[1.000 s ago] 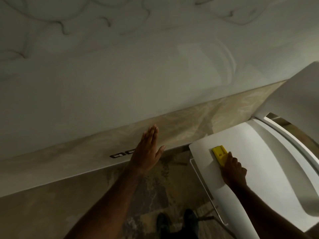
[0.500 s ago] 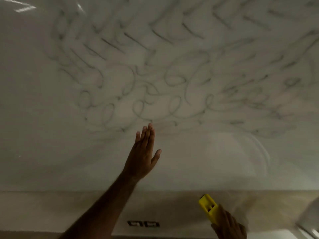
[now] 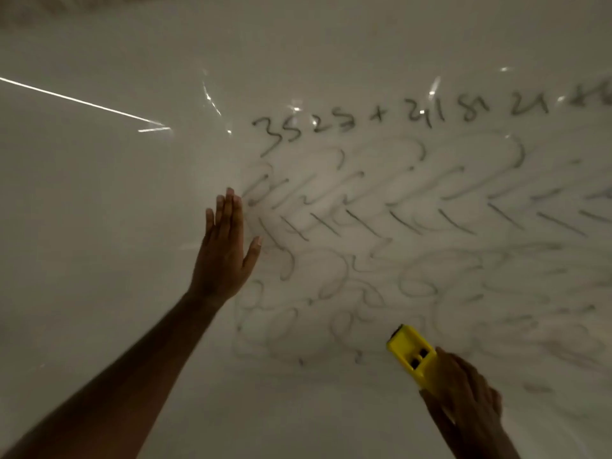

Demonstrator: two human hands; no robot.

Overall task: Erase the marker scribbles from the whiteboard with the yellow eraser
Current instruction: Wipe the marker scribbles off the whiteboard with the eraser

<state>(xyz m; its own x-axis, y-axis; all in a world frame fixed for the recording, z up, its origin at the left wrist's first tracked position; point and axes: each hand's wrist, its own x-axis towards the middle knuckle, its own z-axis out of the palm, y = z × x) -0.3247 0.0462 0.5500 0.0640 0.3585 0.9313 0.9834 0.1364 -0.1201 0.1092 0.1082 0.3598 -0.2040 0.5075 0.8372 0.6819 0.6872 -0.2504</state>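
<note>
A thin bright white streak of reflected light (image 3: pixel 82 102) slants across the upper left, with smaller scattered white glints (image 3: pixel 212 97) nearby.

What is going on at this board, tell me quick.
A person is about to wipe the whiteboard. The right hand grips a yellow eraser at the lower edge of the marker scribbles. The left hand is held flat with straight fingers at the left edge of the scribbles; whether it touches the board is unclear. A row of written digits sits above the scribbles. Nothing looks freshly wiped yet.
</note>
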